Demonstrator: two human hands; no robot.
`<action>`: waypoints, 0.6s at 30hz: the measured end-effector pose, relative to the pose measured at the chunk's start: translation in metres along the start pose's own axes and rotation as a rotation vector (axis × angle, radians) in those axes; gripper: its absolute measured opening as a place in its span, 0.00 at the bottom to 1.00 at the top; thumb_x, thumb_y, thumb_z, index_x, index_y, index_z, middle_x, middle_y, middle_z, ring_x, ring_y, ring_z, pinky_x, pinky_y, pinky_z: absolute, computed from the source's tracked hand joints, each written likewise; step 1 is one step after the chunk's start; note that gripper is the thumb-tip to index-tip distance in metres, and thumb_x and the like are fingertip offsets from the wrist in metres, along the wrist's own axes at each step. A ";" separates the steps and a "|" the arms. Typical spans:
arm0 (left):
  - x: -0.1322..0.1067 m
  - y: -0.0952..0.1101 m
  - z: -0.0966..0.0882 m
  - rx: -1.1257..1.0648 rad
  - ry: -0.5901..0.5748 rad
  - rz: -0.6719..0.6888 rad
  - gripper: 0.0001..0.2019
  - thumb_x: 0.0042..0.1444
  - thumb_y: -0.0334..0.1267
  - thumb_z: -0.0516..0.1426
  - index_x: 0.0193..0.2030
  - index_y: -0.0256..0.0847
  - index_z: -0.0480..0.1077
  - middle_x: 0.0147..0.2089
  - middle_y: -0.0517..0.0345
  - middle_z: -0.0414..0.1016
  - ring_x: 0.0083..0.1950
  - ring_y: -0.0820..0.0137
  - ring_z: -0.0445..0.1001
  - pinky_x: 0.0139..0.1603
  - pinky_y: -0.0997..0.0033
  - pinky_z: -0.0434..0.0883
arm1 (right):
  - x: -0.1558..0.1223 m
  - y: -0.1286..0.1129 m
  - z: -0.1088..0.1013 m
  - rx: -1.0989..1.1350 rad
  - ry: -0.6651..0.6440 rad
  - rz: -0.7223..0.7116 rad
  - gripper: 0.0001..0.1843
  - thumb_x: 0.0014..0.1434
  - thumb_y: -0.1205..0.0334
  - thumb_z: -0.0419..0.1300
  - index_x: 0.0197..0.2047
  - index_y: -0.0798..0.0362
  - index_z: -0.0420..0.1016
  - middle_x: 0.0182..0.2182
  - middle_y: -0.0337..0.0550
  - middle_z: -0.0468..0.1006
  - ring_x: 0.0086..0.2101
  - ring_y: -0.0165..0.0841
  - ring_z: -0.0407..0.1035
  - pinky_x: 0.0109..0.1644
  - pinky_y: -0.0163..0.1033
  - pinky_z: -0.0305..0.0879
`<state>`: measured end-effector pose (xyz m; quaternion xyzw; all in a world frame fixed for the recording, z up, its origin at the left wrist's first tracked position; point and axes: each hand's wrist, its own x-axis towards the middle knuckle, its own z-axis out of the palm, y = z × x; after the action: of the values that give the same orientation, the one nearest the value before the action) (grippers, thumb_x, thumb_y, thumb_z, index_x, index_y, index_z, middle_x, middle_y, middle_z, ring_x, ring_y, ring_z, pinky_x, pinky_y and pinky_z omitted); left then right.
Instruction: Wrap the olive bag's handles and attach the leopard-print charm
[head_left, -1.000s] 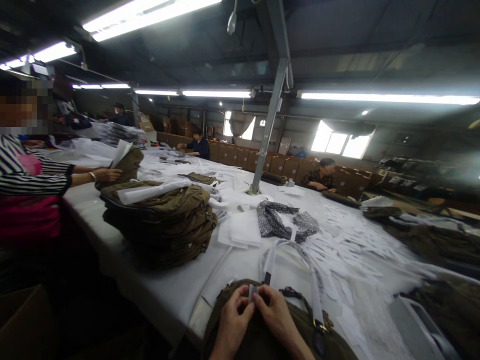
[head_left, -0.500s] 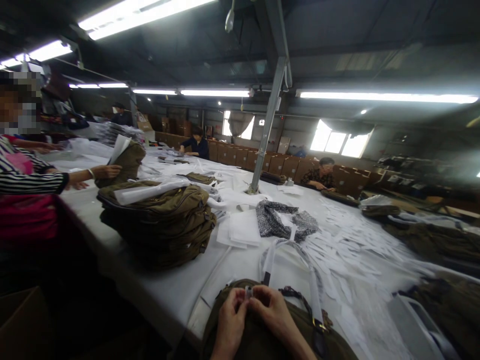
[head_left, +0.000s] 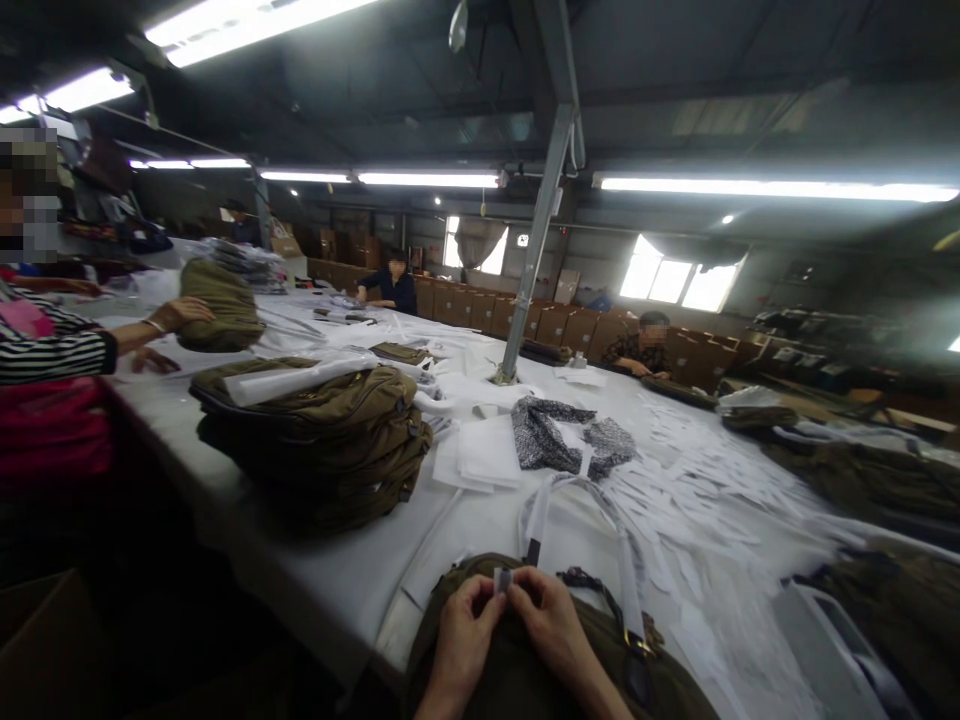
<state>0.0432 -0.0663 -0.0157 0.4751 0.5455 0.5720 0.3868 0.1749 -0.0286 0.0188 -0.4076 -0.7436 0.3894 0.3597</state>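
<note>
An olive-brown bag (head_left: 517, 665) lies in front of me at the table's near edge. Its handle (head_left: 631, 560) is wrapped in white material and loops up onto the table. Above the bag's top, my left hand (head_left: 466, 630) and my right hand (head_left: 546, 615) meet fingertip to fingertip. Both pinch a small whitish, translucent piece (head_left: 502, 579) between thumbs and forefingers. What this piece belongs to I cannot make out. Just right of my right hand, a dark strap (head_left: 589, 590) rests on the bag.
A stack of olive bags (head_left: 315, 450) stands to the left. White sheets (head_left: 487, 452), a black-and-white patterned cloth (head_left: 536, 435) and scattered paper strips (head_left: 697, 480) cover the table. A metal post (head_left: 536, 250) rises from it. A co-worker's hand (head_left: 180, 312) holds another bag (head_left: 217, 305).
My hands stay over the bag, and the small piece shows a little more between my fingertips. At left, the co-worker's bag has tipped over and moved left; the white sheet by it no longer shows.
</note>
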 end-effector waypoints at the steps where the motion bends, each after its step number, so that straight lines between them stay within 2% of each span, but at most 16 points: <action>1: 0.000 -0.001 0.000 0.014 0.021 0.002 0.12 0.50 0.45 0.55 0.30 0.39 0.72 0.30 0.58 0.76 0.35 0.67 0.72 0.38 0.74 0.68 | 0.000 -0.001 0.000 0.003 -0.002 -0.001 0.10 0.56 0.61 0.55 0.36 0.55 0.75 0.30 0.41 0.77 0.32 0.35 0.70 0.37 0.35 0.63; 4: 0.000 -0.005 0.001 0.034 0.043 0.003 0.12 0.50 0.45 0.56 0.24 0.39 0.68 0.25 0.61 0.72 0.30 0.70 0.69 0.34 0.76 0.65 | 0.000 -0.004 -0.002 -0.010 -0.024 -0.002 0.11 0.56 0.61 0.55 0.41 0.55 0.73 0.29 0.40 0.77 0.31 0.34 0.69 0.36 0.35 0.63; 7: 0.000 -0.005 0.003 0.026 0.019 0.007 0.13 0.51 0.44 0.55 0.23 0.38 0.67 0.23 0.64 0.69 0.29 0.72 0.67 0.32 0.77 0.63 | 0.002 -0.005 -0.003 -0.035 -0.079 -0.011 0.10 0.56 0.62 0.54 0.35 0.55 0.75 0.30 0.41 0.77 0.33 0.35 0.70 0.37 0.35 0.63; 13: -0.001 0.002 0.003 0.015 -0.027 0.000 0.10 0.52 0.42 0.55 0.28 0.38 0.72 0.27 0.61 0.74 0.33 0.69 0.71 0.35 0.75 0.65 | 0.003 -0.004 -0.005 -0.100 -0.079 -0.007 0.08 0.54 0.64 0.55 0.32 0.55 0.74 0.28 0.40 0.77 0.31 0.34 0.69 0.35 0.34 0.62; 18: -0.003 0.006 0.000 -0.028 -0.079 -0.009 0.10 0.52 0.41 0.55 0.34 0.38 0.73 0.33 0.57 0.77 0.37 0.67 0.74 0.40 0.74 0.67 | 0.004 -0.001 -0.003 -0.122 -0.026 0.006 0.08 0.54 0.63 0.55 0.31 0.56 0.74 0.25 0.39 0.76 0.28 0.32 0.68 0.32 0.33 0.60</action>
<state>0.0444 -0.0695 -0.0104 0.4894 0.5236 0.5587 0.4173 0.1761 -0.0246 0.0216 -0.4257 -0.7693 0.3498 0.3234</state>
